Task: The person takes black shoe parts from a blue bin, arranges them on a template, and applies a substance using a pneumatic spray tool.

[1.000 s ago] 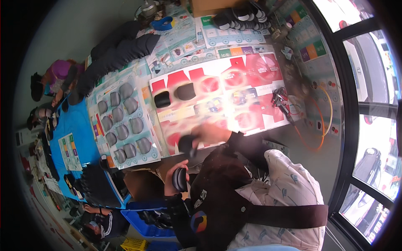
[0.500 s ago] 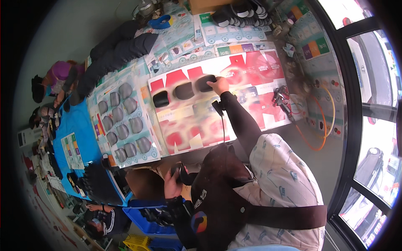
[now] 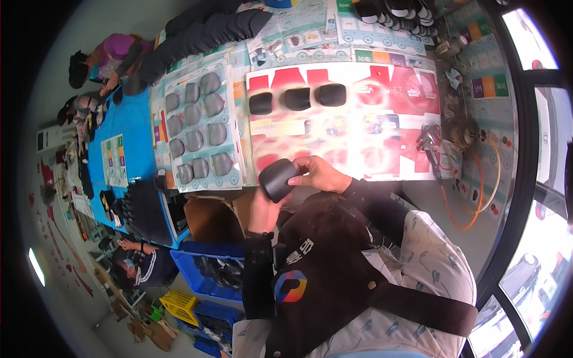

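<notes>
Both our hands on one dark pad, fingers half hidden

Our left hand (image 3: 262,206) and right hand (image 3: 322,174) clasp the dark pad (image 3: 278,179) near the red sheet (image 3: 382,128); three dark pads (image 3: 296,98) sit farther off.

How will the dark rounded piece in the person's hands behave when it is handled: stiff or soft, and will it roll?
The dark rounded piece probably keeps its shape: it looks unbent between the left hand and right hand. It seems light, since fingers alone carry it. Similar pieces lie still on the red sheet, so rolling seems unlikely.
</notes>
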Demonstrator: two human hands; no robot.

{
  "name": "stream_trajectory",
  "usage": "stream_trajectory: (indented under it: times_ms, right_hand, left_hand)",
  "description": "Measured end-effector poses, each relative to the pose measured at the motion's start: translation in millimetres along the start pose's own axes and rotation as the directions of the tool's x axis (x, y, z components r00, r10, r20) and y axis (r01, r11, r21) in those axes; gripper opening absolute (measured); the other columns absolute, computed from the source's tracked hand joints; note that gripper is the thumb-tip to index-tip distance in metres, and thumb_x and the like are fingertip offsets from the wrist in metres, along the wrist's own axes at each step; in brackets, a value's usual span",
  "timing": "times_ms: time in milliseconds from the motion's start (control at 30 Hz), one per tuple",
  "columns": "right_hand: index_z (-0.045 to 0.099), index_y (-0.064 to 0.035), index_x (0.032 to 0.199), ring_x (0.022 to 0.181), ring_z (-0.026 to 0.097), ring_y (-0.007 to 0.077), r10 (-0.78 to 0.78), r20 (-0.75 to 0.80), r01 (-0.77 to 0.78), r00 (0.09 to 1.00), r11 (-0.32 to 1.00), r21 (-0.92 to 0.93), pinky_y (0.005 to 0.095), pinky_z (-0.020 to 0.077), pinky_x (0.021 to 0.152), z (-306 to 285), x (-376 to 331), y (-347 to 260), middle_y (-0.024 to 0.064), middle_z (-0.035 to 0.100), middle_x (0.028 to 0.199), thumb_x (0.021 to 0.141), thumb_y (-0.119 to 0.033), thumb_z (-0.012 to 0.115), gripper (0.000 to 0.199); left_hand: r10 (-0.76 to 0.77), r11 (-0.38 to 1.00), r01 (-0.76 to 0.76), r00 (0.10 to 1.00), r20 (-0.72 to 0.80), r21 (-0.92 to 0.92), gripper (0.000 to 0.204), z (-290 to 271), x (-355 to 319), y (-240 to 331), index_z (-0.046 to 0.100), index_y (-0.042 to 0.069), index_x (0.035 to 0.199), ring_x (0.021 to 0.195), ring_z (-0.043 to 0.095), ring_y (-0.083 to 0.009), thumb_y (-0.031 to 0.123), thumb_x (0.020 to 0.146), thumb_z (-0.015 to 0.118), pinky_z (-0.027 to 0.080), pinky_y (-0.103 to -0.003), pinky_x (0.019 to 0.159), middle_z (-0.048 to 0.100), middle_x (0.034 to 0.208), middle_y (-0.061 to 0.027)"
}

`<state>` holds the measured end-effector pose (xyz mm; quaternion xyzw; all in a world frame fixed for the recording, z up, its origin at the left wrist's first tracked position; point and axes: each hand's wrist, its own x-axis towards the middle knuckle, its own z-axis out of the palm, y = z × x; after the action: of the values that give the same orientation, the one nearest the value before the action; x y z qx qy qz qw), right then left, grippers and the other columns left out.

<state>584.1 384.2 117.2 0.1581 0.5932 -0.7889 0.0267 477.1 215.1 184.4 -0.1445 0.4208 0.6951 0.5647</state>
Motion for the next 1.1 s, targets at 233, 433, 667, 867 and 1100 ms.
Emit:
stream_trajectory:
  times_ms: [233,433,667,867,1100]
  right_hand:
    - [0.070,-0.0007,0.090,0.069,0.060,0.0190,0.022,-0.360,-0.055,0.933,0.995,-0.083,0.0370,0.0490,0.068,3,-11,14,0.0102,0.067,0.075,0.082,-0.027,0.085,0.031]
    - [0.076,-0.0005,0.099,0.073,0.070,0.0261,0.089,-0.390,-0.208,0.917,0.939,-0.275,0.0383,0.0535,0.070,-32,-20,12,0.0147,0.073,0.080,0.081,-0.031,0.084,0.036]
    - [0.074,-0.0029,0.091,0.072,0.068,0.0141,-0.007,-0.687,-0.088,0.727,0.991,-0.102,0.0334,0.0530,0.068,-114,-25,35,0.0094,0.074,0.080,0.083,-0.019,0.084,0.021]
    - [0.074,0.0027,0.090,0.070,0.069,0.0174,-0.091,-0.956,-0.107,0.279,0.986,-0.125,0.0344,0.0528,0.067,-291,-21,87,0.0117,0.074,0.077,0.082,-0.020,0.084,0.026]
    - [0.078,0.0011,0.098,0.078,0.075,0.0294,-0.097,-0.909,-0.385,0.405,0.884,-0.266,0.0422,0.0566,0.074,-340,13,115,0.0179,0.076,0.087,0.080,-0.038,0.084,0.044]
  left_hand:
    - [0.196,0.863,-0.159,0.980,-0.028,0.479,0.037,-20,2,-3,0.060,-0.007,0.129,0.110,0.063,-0.0177,0.023,0.107,0.057,0.048,-0.032,0.097,0.065,0.126,-0.0124]
    - [0.152,0.855,-0.170,0.985,0.078,0.489,0.034,-23,32,-17,0.061,-0.004,0.127,0.113,0.063,-0.0176,0.023,0.108,0.054,0.047,-0.033,0.101,0.067,0.124,-0.0104]
    - [0.191,0.790,-0.188,0.980,0.057,0.583,0.028,-61,73,-29,0.063,0.000,0.126,0.104,0.064,-0.0118,0.019,0.108,0.055,0.051,-0.028,0.093,0.068,0.118,-0.0049]
    - [0.263,0.798,-0.181,0.963,-0.061,0.575,0.020,-92,79,-5,0.064,0.002,0.114,0.099,0.064,-0.0110,0.018,0.108,0.054,0.052,-0.028,0.090,0.068,0.109,-0.0026]
    - [0.406,0.779,-0.142,0.856,-0.319,0.611,0.026,-139,92,-6,0.064,0.000,0.109,0.086,0.054,-0.0079,0.026,0.103,0.065,0.046,-0.025,0.075,0.060,0.096,0.0005]
